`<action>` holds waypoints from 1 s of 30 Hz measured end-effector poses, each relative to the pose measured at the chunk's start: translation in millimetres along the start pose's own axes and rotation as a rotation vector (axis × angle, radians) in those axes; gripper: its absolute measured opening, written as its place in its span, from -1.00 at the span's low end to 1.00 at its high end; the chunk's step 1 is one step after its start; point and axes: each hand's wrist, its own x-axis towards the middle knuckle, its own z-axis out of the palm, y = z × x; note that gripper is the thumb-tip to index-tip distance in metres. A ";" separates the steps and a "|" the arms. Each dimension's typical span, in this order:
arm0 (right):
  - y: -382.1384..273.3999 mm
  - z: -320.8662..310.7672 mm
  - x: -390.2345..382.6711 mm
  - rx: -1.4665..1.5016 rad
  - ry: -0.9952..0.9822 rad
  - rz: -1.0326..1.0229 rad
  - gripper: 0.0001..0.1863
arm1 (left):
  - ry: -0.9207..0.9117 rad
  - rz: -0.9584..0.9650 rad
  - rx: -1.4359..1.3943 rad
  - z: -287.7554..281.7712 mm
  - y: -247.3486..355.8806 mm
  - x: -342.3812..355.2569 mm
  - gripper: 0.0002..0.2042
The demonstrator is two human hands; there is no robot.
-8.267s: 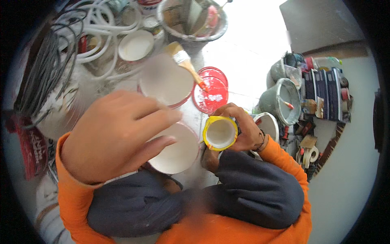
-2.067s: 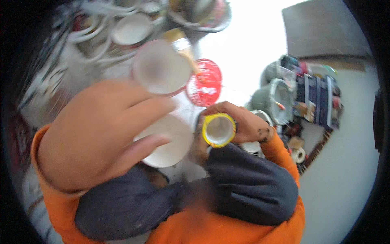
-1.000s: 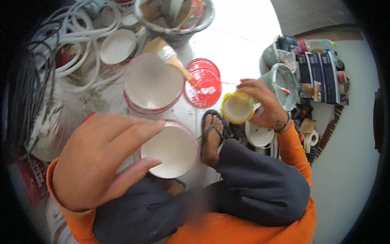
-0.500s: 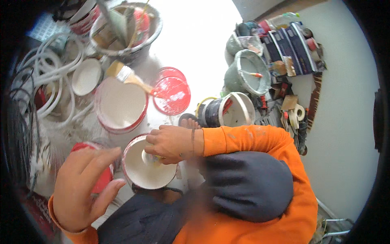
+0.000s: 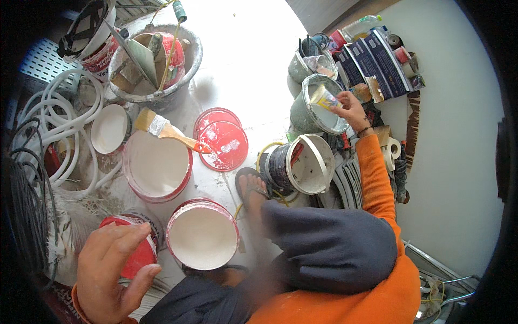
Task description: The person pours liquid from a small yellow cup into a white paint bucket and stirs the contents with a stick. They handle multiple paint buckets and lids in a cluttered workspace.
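My right hand (image 5: 353, 112) is stretched out to the far right, closed around a small printed plastic cup (image 5: 325, 99). The cup is tilted over the mouth of a grey-green bucket (image 5: 302, 116). At the lower left my left hand (image 5: 110, 264) holds nothing, with thumb and fingers apart, in front of a red-lidded pail (image 5: 141, 259). In front of my knees stands a red-rimmed pail of off-white paint (image 5: 202, 237). Beyond it is a larger pail of the same paint (image 5: 156, 167), with a wide paintbrush (image 5: 167, 129) across its rim.
Red lids (image 5: 224, 143) lie on the floor. A black-and-white bucket (image 5: 308, 167) stands beside my foot. Tools fill a large tub (image 5: 191, 65) at the far left, near a coiled white hose (image 5: 40, 113). Dark boxes (image 5: 372, 65) sit by the right wall.
My right hand has lifted out of the near paint pail and swung far right, carrying the cup to the grey-green bucket. My left hand stays open, nearly in place.
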 end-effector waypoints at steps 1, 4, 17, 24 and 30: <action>22.0 1.1 7.0 -0.092 0.096 0.053 -0.46 | 0.001 -0.005 0.000 -3.9 2.3 -0.7 -0.50; 92.7 -40.3 14.4 -0.277 0.320 0.090 -0.41 | 0.053 0.073 -0.049 11.2 -13.0 10.0 -0.50; -95.3 65.9 12.0 -0.396 0.169 -0.467 -0.73 | 0.384 -0.173 -0.129 -39.8 -10.4 -87.1 -0.59; -232.7 97.3 6.6 -0.365 0.056 -0.568 -0.64 | 0.747 -0.249 -0.561 45.4 0.5 -173.9 -0.57; -297.6 137.3 -6.7 -0.403 -0.067 -0.696 -0.63 | 0.668 -0.410 -1.181 126.9 -3.7 -223.0 -0.33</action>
